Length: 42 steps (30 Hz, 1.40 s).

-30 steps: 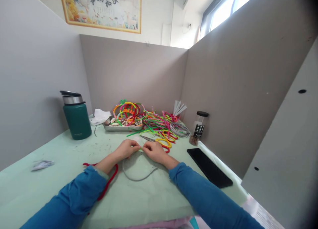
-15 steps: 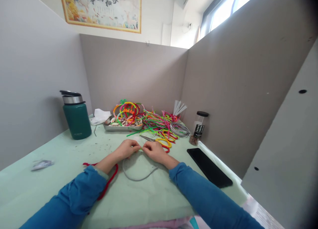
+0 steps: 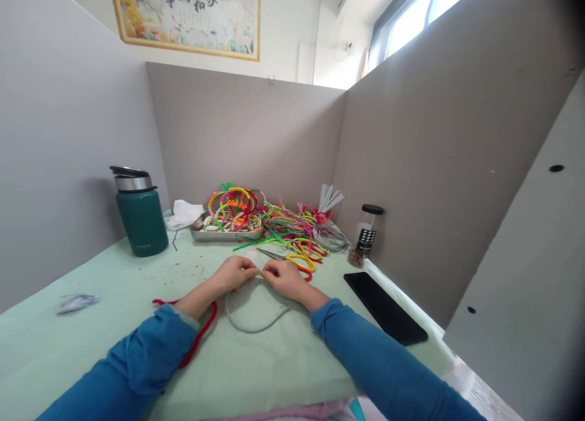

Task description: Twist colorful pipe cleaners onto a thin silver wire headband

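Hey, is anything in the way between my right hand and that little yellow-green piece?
Nothing visible: your right hand is right at the yellow-green piece, pinching opposite your left hand. The scissors lie just beyond, not between.

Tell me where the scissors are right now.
In the head view, the scissors lie near the middle of the table, just beyond the right hand, on the near side of the colourful strand pile.

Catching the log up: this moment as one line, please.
left hand: pinching small yellow-green piece; right hand: fingertips at same piece; curved grey cord: nearer wearer; yellow-handled metal scissors: beyond right hand
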Each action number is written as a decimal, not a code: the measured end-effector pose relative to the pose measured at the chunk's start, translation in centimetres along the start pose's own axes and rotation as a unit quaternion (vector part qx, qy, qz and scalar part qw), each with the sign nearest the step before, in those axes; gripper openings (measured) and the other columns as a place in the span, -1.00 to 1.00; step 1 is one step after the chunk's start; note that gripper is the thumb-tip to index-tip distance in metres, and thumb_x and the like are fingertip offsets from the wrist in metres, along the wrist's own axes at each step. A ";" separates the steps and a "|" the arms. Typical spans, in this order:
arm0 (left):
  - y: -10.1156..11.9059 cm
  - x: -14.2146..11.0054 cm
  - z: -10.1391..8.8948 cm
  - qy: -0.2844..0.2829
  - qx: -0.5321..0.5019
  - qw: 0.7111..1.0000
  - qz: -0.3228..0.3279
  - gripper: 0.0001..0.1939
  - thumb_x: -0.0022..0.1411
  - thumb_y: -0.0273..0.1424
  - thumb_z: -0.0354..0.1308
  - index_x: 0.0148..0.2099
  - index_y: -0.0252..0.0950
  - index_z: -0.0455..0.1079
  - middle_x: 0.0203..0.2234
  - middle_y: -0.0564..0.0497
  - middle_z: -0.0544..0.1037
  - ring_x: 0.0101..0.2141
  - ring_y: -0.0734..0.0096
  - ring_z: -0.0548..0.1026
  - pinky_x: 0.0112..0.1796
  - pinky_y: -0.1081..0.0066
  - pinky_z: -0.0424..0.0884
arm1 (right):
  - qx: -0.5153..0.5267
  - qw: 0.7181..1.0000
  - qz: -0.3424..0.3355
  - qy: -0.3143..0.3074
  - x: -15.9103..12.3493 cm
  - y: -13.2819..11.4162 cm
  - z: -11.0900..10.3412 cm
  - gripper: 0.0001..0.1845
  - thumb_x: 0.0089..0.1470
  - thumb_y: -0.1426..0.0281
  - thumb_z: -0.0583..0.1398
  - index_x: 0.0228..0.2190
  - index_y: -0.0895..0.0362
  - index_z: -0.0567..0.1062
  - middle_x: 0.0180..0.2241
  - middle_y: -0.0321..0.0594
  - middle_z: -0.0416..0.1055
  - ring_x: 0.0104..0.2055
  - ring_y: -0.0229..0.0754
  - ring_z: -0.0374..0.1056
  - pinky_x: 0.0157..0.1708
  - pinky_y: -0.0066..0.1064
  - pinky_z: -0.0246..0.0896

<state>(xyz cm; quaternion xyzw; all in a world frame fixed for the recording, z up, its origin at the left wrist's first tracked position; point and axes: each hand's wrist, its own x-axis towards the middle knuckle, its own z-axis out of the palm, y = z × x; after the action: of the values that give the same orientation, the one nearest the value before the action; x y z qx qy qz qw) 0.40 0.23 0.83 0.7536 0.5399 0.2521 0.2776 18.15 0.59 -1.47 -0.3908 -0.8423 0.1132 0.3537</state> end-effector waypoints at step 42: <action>0.3 -0.2 -0.1 0.020 0.018 1.000 -0.003 -0.59 -0.04 -0.11 0.05 -0.32 -0.34 0.47 -0.74 0.12 0.29 -0.76 0.57 0.23 -0.71 0.56 0.12 | 0.006 1.000 0.006 0.006 0.0 0.1 0.1 -0.83 0.01 0.38 0.09 -0.47 0.16 0.47 -0.55 -0.32 0.38 -0.51 -0.35 0.20 -0.52 -0.55 -0.03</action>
<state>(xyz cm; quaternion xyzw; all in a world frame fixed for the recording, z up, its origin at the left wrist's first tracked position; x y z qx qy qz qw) 0.46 -0.03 1.15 0.7515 0.5523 0.2567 0.2537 18.13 0.63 -1.58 -0.3940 -0.8374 0.1180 0.3600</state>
